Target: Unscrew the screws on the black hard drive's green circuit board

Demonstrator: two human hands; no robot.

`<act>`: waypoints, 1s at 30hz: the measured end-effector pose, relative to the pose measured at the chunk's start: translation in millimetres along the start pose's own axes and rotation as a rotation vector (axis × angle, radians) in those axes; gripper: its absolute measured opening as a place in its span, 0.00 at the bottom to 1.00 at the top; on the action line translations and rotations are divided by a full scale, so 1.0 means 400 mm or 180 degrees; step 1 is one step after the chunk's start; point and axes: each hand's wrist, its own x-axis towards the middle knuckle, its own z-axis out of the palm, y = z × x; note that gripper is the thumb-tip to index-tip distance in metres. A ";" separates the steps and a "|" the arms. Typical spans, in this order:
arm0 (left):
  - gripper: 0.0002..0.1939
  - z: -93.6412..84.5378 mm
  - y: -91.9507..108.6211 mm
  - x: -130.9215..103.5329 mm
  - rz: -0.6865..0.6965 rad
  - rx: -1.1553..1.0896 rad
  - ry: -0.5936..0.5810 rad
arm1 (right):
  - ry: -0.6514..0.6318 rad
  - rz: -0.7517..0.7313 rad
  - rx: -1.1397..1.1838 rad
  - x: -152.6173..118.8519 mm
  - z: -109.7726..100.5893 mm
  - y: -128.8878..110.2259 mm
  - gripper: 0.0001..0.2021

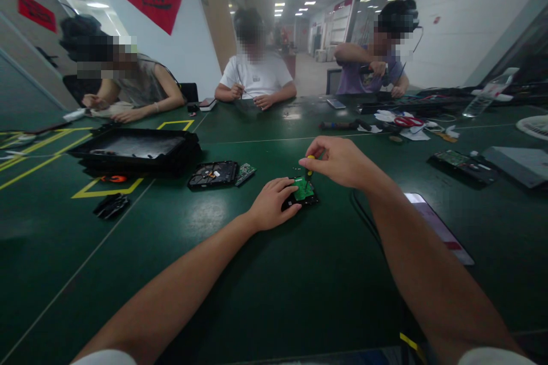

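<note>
A hard drive [309, 201] lies on the green table with its green circuit board [302, 187] facing up. My left hand [274, 203] grips the drive's left side, fingers over the board's edge and thumb along the near edge. My right hand [338, 162] pinches a small yellow and black screwdriver [310, 166], held upright with its tip down at the board. Whether the tip sits in a screw is too small to tell. Several tiny screws lie just beyond the drive. Left of it are another hard drive [213, 174] and a loose circuit board [245, 174].
Stacked black trays [180, 151] stand at the left, near a black crumpled item [111, 206]. To the right lie a phone [440, 229], a cable [363, 211], another drive [462, 166] and a grey box [520, 164]. A bottle [488, 94] leans further back. Three people sit across the table.
</note>
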 end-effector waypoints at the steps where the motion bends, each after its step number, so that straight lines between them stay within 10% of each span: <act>1: 0.27 0.000 0.000 0.000 0.0000 0.0002 0.0003 | -0.0022 0.0012 0.0020 0.000 0.001 0.000 0.13; 30: 0.27 0.002 -0.001 0.000 0.0026 0.0003 0.0000 | 0.0045 -0.0038 -0.0116 0.001 0.004 0.003 0.11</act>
